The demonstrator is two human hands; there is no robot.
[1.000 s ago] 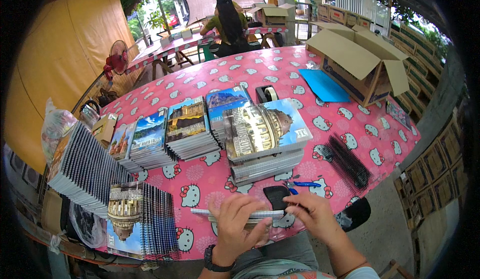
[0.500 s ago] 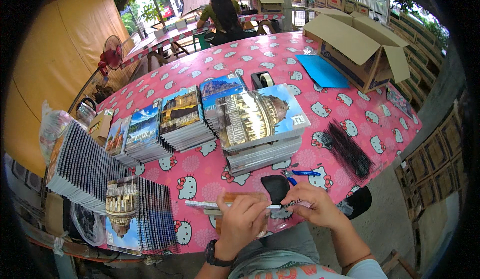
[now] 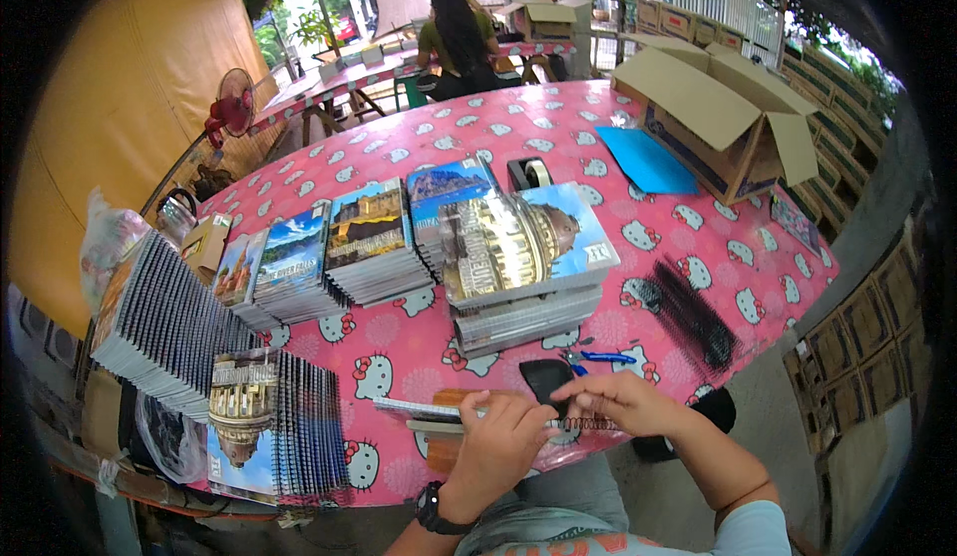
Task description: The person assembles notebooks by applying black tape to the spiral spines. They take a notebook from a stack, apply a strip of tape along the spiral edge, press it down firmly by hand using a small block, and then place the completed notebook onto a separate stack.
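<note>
The long table (image 3: 558,147) in its pink patterned cloth carried an open cardboard box (image 3: 723,123), rows of stacked spiral notebooks (image 3: 369,242) and one tall stack (image 3: 523,257) at the middle. At the near edge lay a thin notebook (image 3: 439,412), pinned flat under the left hand (image 3: 498,446), whose fingers curled down over it. The right hand (image 3: 623,404) pinched the black wire coil (image 3: 578,423) at the notebook's end, fingertips closed on it. Blue pliers (image 3: 598,359) lay just beyond. Compared with half a second before, both hands sat closer together over the coil.
</note>
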